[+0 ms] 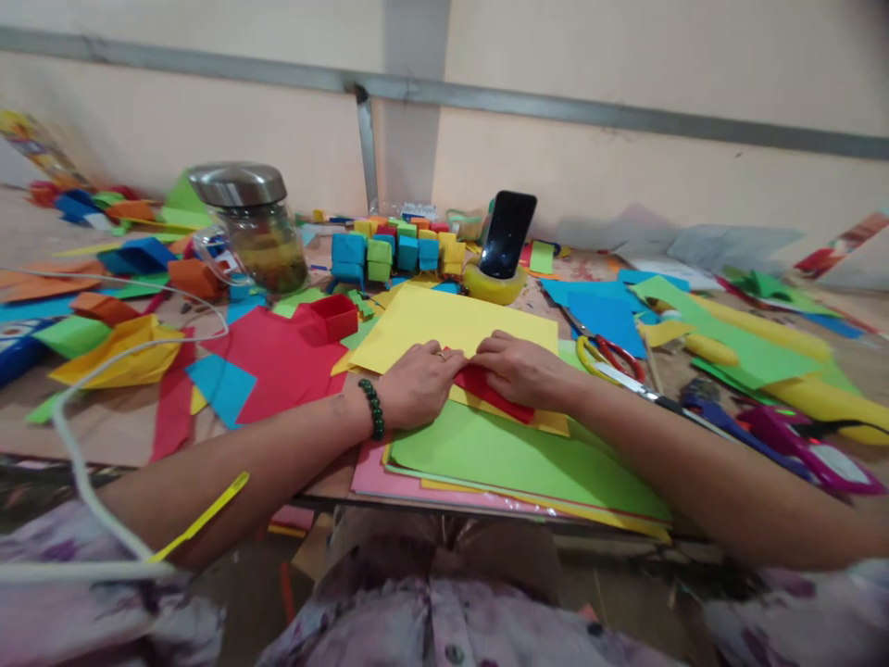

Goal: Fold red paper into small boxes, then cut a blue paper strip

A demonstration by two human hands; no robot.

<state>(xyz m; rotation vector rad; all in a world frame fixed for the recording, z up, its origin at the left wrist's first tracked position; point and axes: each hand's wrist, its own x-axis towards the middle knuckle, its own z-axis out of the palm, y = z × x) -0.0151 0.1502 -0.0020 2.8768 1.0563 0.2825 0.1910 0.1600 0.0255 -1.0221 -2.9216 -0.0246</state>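
Both hands meet over a small red paper piece [496, 391] that lies on a yellow sheet [451, 320]. My left hand [420, 382], below a green bead bracelet [371, 408], has its fingers pressed together on the red paper's left end. Curled over the top of the same piece is my right hand [520, 371], partly covering it. Beneath the yellow sheet sits a stack of green paper [514, 459], with pink and yellow sheets at its lower edges. A larger red sheet [278, 361] lies to the left, with an open red paper box [334, 317] on it.
Folded paper cubes [389, 255] stand at the back beside a phone [509, 233] propped on a yellow tape roll [493, 283]. A glass jar [254, 227] is at back left. Scissors [611, 361] and a purple device [809, 449] lie right. A white cable [73, 454] crosses the left side.
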